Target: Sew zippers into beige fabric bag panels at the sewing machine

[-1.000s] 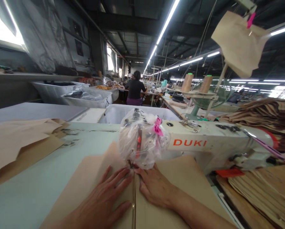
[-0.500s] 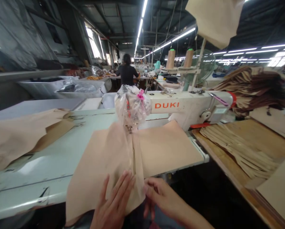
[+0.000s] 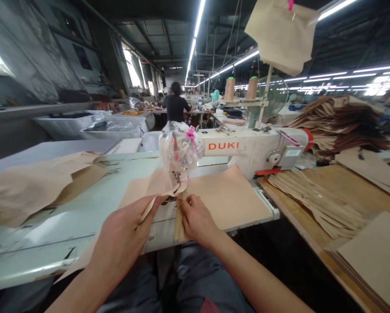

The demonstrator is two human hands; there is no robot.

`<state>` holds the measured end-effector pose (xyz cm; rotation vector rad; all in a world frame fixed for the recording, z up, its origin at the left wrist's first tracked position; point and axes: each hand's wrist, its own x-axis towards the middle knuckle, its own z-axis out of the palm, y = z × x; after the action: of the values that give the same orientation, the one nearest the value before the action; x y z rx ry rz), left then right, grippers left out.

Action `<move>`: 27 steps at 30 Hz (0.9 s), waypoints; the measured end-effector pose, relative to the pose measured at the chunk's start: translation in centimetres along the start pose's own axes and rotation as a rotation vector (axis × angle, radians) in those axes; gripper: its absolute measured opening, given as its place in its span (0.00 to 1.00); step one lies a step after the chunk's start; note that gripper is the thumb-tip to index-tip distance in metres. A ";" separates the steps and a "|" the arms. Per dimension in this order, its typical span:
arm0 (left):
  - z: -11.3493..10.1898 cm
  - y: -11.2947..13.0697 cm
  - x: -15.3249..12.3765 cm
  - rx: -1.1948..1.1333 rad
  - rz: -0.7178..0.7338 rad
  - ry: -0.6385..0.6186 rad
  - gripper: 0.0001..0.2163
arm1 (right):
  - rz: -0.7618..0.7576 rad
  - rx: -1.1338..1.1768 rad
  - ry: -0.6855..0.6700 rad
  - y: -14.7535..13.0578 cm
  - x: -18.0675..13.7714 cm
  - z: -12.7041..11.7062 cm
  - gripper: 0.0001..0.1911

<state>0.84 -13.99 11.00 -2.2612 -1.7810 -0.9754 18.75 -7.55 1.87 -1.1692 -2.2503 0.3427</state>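
Sewing table (image 3: 84, 191) | left hand (image 3: 123, 237) pinches fabric panel (image 3: 149, 184) | right hand (image 3: 196, 219) apparently presses zipper strip (image 3: 179, 224); keep edges aligned.

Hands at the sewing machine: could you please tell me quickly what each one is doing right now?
Left hand: closed on the lifted edge of the tan fabric.
Right hand: fingers pressing the folded fabric strip; whether it grips cannot be told.
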 end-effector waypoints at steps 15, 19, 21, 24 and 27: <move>0.3 0.3 -0.5 -0.172 -0.006 -0.126 0.16 | -0.232 0.242 0.036 1.5 -3.6 -0.2 0.08; 0.4 0.1 -1.0 -0.171 -0.009 -0.144 0.15 | -0.257 0.325 0.146 2.1 -3.9 0.1 0.07; 0.5 0.0 -1.1 -0.164 0.011 -0.171 0.15 | -0.262 0.285 0.142 2.1 -4.0 0.1 0.07; 0.6 0.0 -1.2 -0.165 0.008 -0.192 0.15 | -0.267 0.241 0.112 2.0 -4.0 -0.1 0.07; 0.7 0.0 -1.3 -0.166 -0.008 -0.220 0.13 | -0.294 0.225 0.086 1.9 -4.0 -0.3 0.07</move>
<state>1.00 -14.71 9.72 -2.5543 -1.8553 -0.9411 22.04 -9.71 -0.26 -0.7134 -2.2017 0.4068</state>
